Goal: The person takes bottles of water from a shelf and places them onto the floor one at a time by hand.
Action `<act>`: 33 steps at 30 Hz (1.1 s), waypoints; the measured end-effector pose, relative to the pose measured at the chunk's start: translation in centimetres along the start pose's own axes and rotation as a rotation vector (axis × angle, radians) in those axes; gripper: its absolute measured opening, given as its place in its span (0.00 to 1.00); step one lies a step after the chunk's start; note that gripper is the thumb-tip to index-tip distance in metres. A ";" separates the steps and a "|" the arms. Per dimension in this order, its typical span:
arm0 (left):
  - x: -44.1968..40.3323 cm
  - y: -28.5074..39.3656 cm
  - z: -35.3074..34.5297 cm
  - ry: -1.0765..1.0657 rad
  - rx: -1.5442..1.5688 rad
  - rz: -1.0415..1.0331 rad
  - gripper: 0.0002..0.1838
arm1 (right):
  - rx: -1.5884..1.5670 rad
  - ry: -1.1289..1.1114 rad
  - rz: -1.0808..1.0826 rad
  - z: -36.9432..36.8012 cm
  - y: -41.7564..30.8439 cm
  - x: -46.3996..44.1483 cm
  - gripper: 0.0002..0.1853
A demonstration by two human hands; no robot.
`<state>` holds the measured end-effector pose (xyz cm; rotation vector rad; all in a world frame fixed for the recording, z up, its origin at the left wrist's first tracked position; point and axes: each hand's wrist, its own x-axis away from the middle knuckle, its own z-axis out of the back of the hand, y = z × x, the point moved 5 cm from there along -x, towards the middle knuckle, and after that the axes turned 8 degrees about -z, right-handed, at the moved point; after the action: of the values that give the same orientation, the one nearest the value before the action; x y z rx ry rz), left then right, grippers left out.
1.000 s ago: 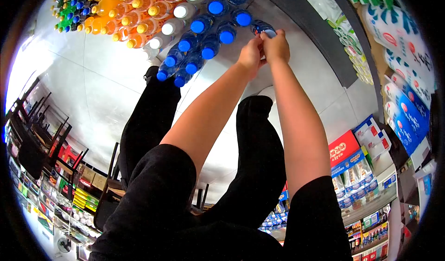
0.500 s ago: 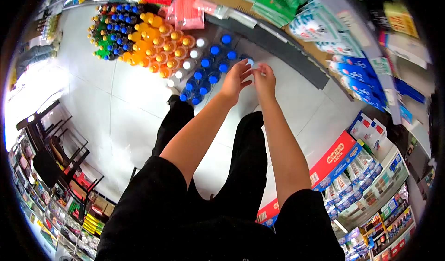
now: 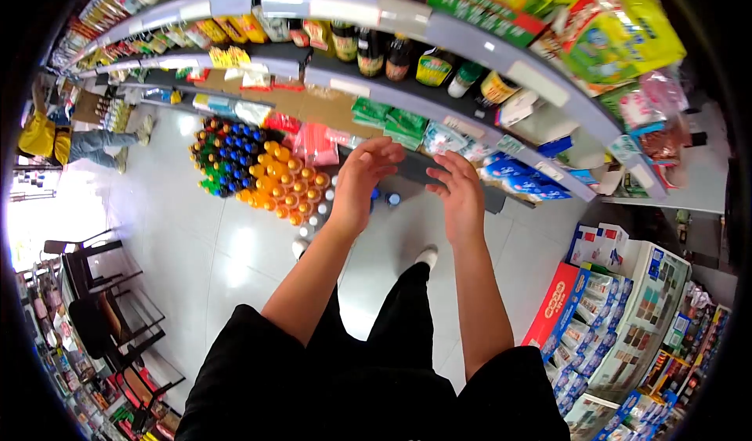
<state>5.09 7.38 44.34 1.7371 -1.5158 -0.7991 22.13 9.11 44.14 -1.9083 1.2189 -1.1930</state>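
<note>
My left hand point(image 3: 362, 184) is raised in the air, fingers spread and slightly curled, with nothing in it. To its right, my right hand point(image 3: 459, 197) is up too, palm turned inward and fingers apart, also holding nothing. A gap separates the two hands. Behind and below them, bottles with blue caps point(image 3: 392, 199) stand on the floor, partly hidden by my left hand. White-capped bottles point(image 3: 323, 208) and orange drink bottles point(image 3: 290, 190) stand in rows to the left. Neither hand appears to touch a bottle or the shelf.
Store shelves point(image 3: 345, 10) curve across the top, with sauce bottles point(image 3: 384, 53) and bagged goods. Dark-capped bottles point(image 3: 235, 155) crowd the floor at left. Chairs point(image 3: 117, 316) stand at lower left. A box display point(image 3: 552, 304) is at right. A person in yellow point(image 3: 43, 131) is at far left.
My view has tilted up, bringing the upper shelves and another person into sight. My hands, close together before, have moved apart, and the fingers have spread.
</note>
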 end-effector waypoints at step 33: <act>-11.9 35.2 -26.1 -0.504 -0.292 -0.813 0.23 | 0.423 -0.106 1.025 -17.2 -41.5 10.1 0.26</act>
<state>4.75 18.90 88.26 2.0043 -0.8442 -1.8759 24.92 17.26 89.33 -0.8007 1.4456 -0.6765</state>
